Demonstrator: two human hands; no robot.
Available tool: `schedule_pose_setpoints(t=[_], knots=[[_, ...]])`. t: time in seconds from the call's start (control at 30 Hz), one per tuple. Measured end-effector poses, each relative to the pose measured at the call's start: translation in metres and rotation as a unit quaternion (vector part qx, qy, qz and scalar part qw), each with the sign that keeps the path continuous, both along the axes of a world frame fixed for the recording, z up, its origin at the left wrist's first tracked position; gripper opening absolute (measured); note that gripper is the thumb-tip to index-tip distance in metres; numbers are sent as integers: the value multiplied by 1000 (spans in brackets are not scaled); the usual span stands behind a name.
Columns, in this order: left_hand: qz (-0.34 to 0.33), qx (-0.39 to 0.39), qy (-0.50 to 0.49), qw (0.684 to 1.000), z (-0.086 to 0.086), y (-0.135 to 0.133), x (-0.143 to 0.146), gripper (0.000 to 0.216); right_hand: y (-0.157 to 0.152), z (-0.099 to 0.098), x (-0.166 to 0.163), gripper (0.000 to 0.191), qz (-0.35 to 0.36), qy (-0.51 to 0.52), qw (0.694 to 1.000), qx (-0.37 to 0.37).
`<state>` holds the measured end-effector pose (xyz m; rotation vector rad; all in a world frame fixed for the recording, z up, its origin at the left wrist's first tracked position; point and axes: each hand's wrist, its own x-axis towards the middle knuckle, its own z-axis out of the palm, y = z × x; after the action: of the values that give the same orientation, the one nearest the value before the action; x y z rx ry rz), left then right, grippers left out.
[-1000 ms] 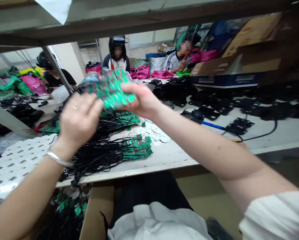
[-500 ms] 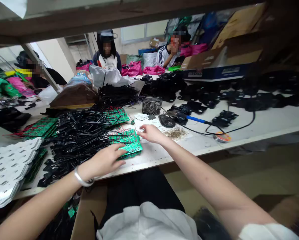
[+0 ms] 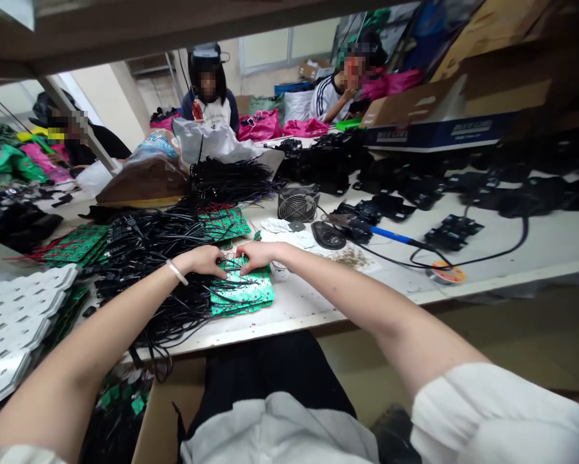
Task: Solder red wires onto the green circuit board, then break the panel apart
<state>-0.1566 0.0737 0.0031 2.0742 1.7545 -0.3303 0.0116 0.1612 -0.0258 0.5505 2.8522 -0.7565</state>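
Observation:
A stack of green circuit boards [image 3: 251,298] lies near the front edge of the workbench, with thin red and black wires across its top. My left hand [image 3: 205,261] is at the stack's far left corner, its fingers curled around black cables [image 3: 164,283]. Facing it, my right hand [image 3: 258,254] bends thumb and forefinger around cable at the far side of the boards. A short stretch of cable shows between the two hands; the fingertips are partly hidden. The cables form a large heap left of the boards.
A soldering iron with a blue handle [image 3: 391,235], a solder spool [image 3: 445,272] and a small fan [image 3: 298,205] are to the right. White perforated trays [image 3: 23,328] stand at left. A shelf beam [image 3: 173,32] crosses overhead. Several people sit beyond the bench.
My left hand has moved up and away from me, to the boards' far corner. My right hand has shifted slightly left; both have curled inward around cables. The view has turned slightly.

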Motion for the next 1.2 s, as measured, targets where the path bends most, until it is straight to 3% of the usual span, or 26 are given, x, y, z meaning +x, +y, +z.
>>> schedule_pose_setpoints(t=[0.3,0.43,0.6,0.77,0.87,0.97,1.2], knots=[[-26,-35,-88,995,-5,7,-13,36,-1,-3,3,45,42,-14,999,-16],[-8,0,-79,997,-12,3,-9,32,-9,-8,4,36,22,8,1000,11],[24,73,-41,996,-16,-9,1,30,-15,-14,2,39,-3,47,998,44],[5,87,-37,996,-5,-11,-1,33,0,-1,13,59,-22,44,999,-3],[-22,41,-48,998,5,-6,-9,36,7,9,24,40,-26,24,998,-55],[-38,-20,-33,999,10,1,-12,35,2,9,25,23,-37,9,999,-36],[-16,33,0,999,1,-8,-6,26,-14,-9,18,28,-99,41,994,7]])
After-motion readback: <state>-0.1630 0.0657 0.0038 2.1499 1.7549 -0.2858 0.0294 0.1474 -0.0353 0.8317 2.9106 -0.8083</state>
